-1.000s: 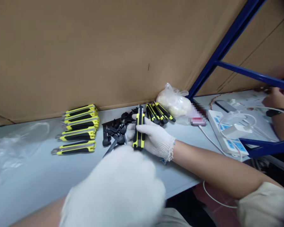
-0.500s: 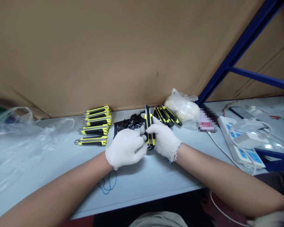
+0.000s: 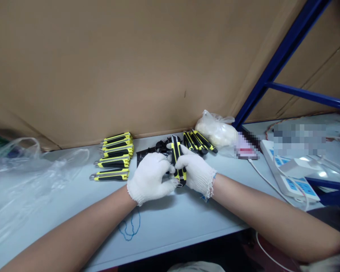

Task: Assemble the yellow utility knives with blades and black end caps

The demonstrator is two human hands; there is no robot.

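White-gloved right hand (image 3: 197,168) grasps a yellow-and-black utility knife (image 3: 175,150); left hand (image 3: 151,178) meets its lower end, grip unclear. Two-handed handling seems underway; the next move likely needs steadiness.

1. I can read no text, brand, number or sign anywhere in my view.
2. On the held knife (image 3: 176,152), I make out no lettering.
3. The knives lined up at the left (image 3: 116,162) are too small for me to read any marking.
4. The power strip (image 3: 289,184) shows blue socket panels, but I find no legible label there.
5. Pixelation covers part of the pinkish item (image 3: 248,153); its red patch gives me no readable words.
6. On the brown panel (image 3: 124,68), I see one short dark stroke, unreadable as a character.
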